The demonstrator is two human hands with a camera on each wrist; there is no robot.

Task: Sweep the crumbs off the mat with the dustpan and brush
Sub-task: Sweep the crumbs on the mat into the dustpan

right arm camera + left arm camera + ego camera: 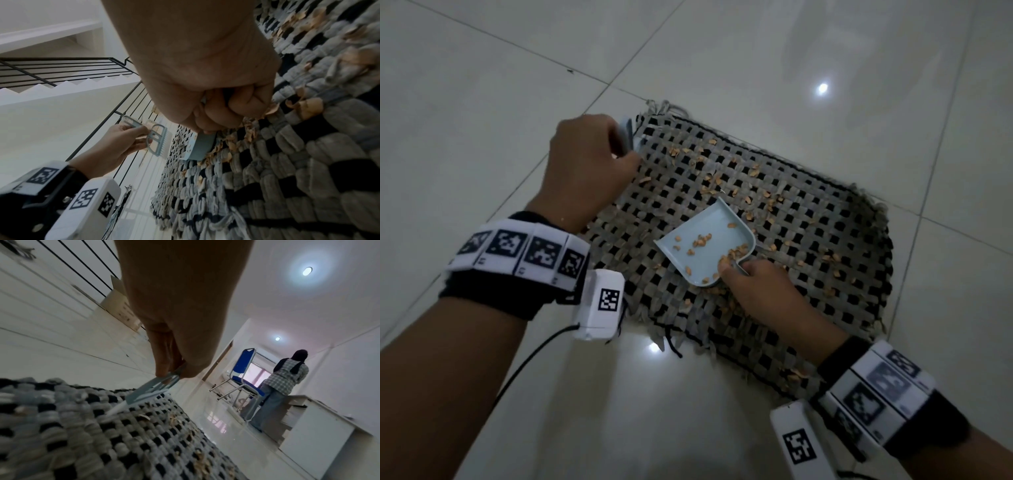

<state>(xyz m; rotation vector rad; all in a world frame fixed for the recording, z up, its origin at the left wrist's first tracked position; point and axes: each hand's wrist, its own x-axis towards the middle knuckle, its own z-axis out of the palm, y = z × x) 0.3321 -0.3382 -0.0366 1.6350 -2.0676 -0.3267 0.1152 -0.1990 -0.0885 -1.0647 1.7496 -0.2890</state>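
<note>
Glossy pale floor tiles (756, 51) w/ a woven grey-and-black rag mat (825, 240) lying flat on them, fringe at the edges. Small tan crumbs (770, 202) scattered over most of the mat, thicker toward the middle and far side; a few more near the mat's near edge.

Small light-blue plastic dustpan (705, 240) sits on the mat approx. mid-mat, open mouth facing the left hand's side; a handful of crumbs already in it, most bunched by the back wall. Right hand (760, 291) has fingers curled round the dustpan's short handle, thumb on top; right wrist view shows the fist tight on it, knuckles against the weave.

Left hand (585, 171) pinches the small light-blue plastic brush with white bristles (158, 139) by its flat handle, at the mat's far-left corner. Left wrist view: bristle tips touch the mat edge, brush tilted.

Bkgd, left wrist view: blue-seated metal chair (244, 373), a person in a checked shirt (285, 379) standing by a counter, ceiling lights. Right wrist view: staircase w/ black railing (61, 73).
</note>
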